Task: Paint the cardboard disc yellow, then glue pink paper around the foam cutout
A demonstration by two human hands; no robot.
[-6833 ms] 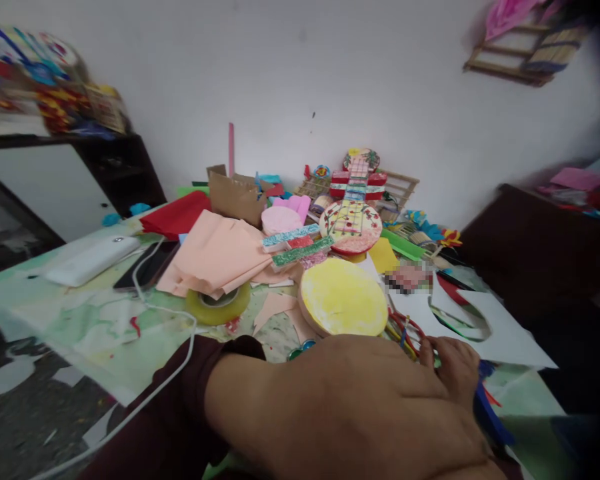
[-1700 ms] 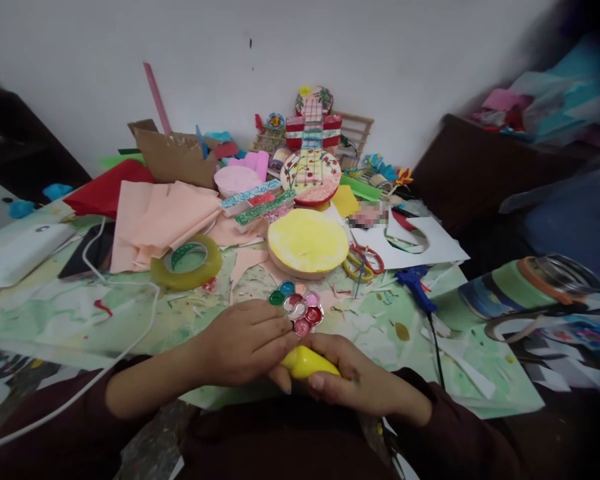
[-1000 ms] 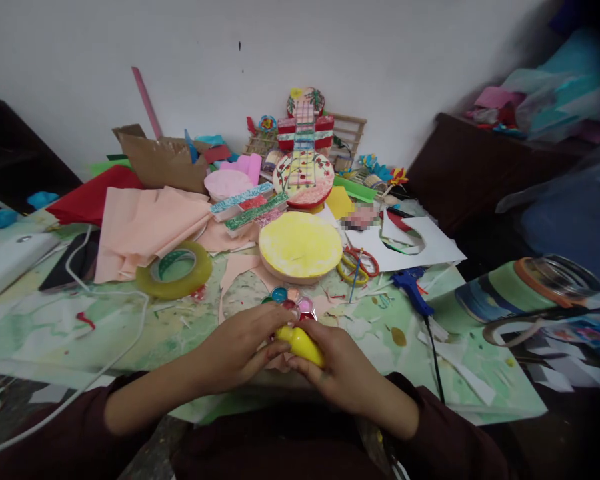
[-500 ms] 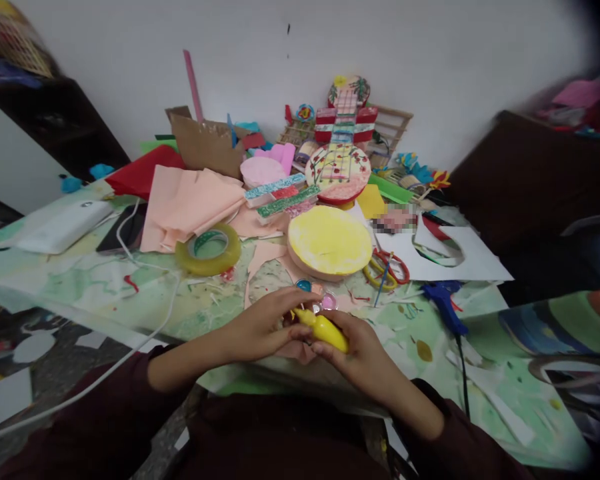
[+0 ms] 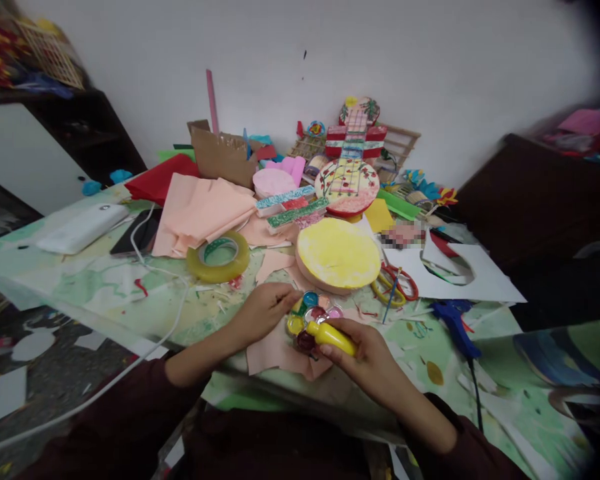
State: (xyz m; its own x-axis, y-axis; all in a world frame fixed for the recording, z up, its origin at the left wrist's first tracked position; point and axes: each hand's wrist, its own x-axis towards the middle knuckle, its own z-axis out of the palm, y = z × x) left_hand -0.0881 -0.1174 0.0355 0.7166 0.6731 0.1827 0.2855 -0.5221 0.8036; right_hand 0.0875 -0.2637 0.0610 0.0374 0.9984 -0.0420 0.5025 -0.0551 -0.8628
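Observation:
My right hand is wrapped round a small yellow paint bottle. The bottle lies tilted, its narrow end pointing left over a flower-shaped paint palette. Wells of yellow, teal, pink, peach and dark red paint show in the palette. At its left rim my left hand has its thumb and fingers closed together; what they pinch, if anything, is hidden. Peach paper lies under and in front of the palette. Just behind stands a round box with a yellow painted top.
Scissors and a paintbrush lie right of the round box, with a blue glue gun beyond. A tape roll and a white cable are at left. A decorated guitar-like craft stands behind.
My left hand has moved left, away from the bottle's tip, uncovering the palette. My right hand still holds the bottle, now over the palette. The view has shifted slightly.

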